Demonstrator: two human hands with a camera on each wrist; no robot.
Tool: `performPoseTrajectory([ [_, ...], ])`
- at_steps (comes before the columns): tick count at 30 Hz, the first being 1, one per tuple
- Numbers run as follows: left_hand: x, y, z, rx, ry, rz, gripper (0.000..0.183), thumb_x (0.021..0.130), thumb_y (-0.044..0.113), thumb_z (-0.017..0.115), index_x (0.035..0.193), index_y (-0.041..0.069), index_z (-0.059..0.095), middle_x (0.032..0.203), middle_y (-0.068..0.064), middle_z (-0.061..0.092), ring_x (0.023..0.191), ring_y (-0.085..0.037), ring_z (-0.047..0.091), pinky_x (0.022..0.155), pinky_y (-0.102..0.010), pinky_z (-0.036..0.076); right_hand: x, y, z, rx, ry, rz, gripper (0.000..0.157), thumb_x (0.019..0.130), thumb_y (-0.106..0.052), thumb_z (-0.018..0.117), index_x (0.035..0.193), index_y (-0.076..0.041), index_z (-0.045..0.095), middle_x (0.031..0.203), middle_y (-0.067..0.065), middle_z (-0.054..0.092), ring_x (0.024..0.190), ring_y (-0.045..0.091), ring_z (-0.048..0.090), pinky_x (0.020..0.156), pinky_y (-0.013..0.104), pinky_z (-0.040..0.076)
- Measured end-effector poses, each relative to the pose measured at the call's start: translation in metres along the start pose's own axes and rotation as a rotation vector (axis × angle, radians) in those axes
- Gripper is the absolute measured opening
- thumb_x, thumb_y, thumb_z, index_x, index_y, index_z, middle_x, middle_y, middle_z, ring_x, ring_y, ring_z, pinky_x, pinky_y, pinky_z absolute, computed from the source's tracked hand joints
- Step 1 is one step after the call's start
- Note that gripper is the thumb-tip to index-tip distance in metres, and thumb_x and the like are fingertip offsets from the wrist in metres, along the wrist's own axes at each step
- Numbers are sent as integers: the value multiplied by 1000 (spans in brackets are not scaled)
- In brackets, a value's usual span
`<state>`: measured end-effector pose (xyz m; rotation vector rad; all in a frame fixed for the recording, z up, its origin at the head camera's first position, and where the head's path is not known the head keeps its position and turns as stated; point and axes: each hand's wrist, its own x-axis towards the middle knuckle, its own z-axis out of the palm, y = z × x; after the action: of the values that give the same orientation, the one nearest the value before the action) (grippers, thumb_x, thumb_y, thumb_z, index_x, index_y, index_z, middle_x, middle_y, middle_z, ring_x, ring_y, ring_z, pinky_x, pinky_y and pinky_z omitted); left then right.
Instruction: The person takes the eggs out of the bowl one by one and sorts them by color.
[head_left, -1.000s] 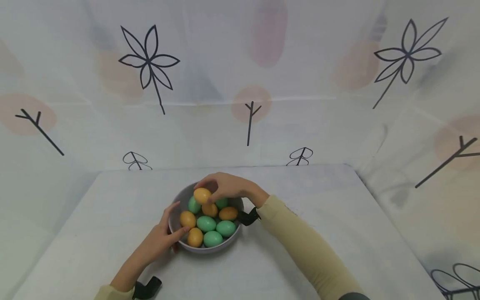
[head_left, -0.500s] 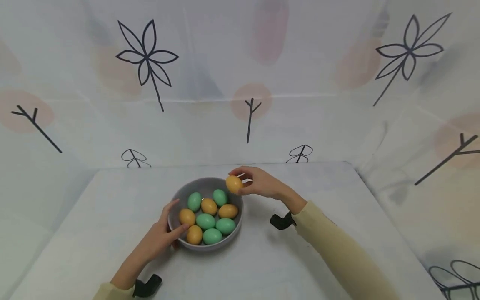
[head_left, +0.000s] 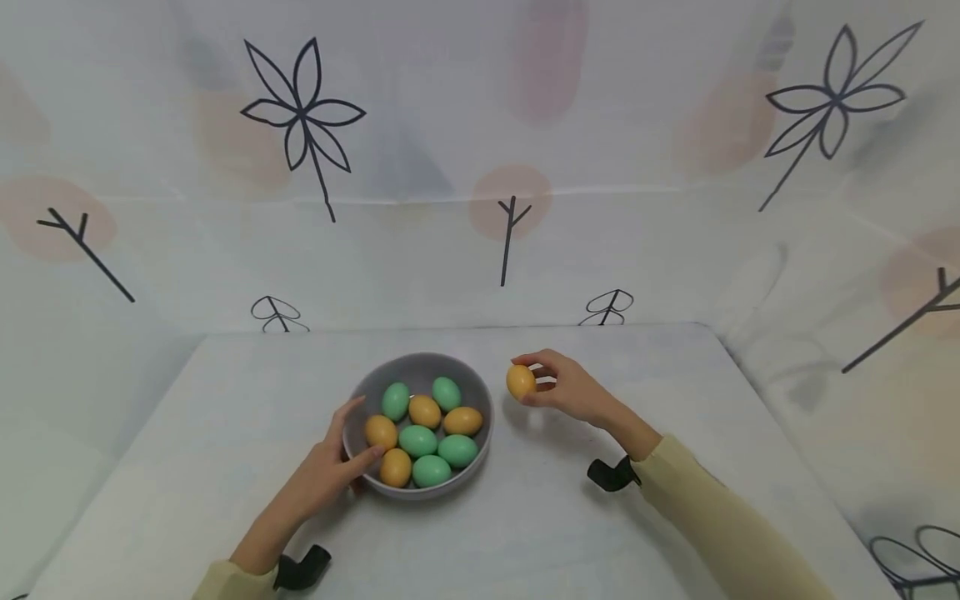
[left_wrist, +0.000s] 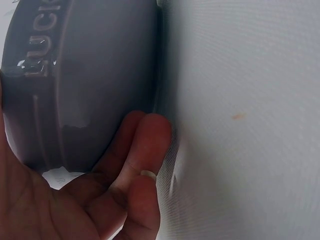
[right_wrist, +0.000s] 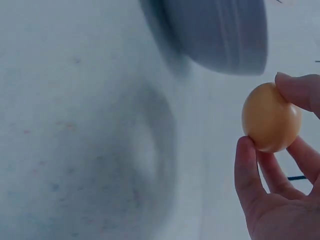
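Note:
A grey bowl point(head_left: 422, 371) stands on the table, holding several green eggs point(head_left: 417, 442) and several orange-yellow eggs point(head_left: 462, 421). My left hand point(head_left: 327, 469) grips the bowl's left side, thumb over the rim. In the left wrist view its other fingers point(left_wrist: 150, 142) curl low against the outer wall, where raised lettering shows. To the right of the bowl, my right hand point(head_left: 576, 390) pinches one orange-yellow egg point(right_wrist: 270, 117) between thumb and fingertips. That egg is raised off the table, with a shadow beneath it in the right wrist view.
A white cloth covers the table point(head_left: 540, 525). Behind it rises a pale backdrop point(head_left: 420, 258) printed with dark plant outlines and soft coloured patches. Black wrist mounts point(head_left: 613, 473) sit at both cuffs.
My right hand has carried the orange-yellow egg from above the bowl out to its right, then lower toward the table. The left hand has kept its grip on the bowl.

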<state>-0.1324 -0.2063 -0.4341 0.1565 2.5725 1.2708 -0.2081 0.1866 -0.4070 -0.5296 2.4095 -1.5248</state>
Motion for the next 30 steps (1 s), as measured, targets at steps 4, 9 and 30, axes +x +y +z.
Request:
performPoseTrajectory([
  [4,0,0,2,-5,2,5,82,94,47,64,156,33,12,71,-6,62,63,-21,59,67,-37,45,-5,13,3,-22,39,35,63,82,-19,84,137,-6,57,137,9,55,118,30,56,96,46,47],
  [9,1,0,3,-10,5,5,81,94,46,65,156,33,13,71,-6,62,63,-21,59,67,-36,46,-7,29,8,-78,58,45,60,80,-18,86,133,-6,60,133,11,59,117,30,59,95,44,48],
  [30,-1,2,2,-11,17,19,79,95,43,64,156,31,14,75,-6,61,64,-20,59,67,-35,46,-8,41,10,-84,22,27,68,83,-16,83,141,1,51,142,19,52,124,36,55,101,46,44],
])
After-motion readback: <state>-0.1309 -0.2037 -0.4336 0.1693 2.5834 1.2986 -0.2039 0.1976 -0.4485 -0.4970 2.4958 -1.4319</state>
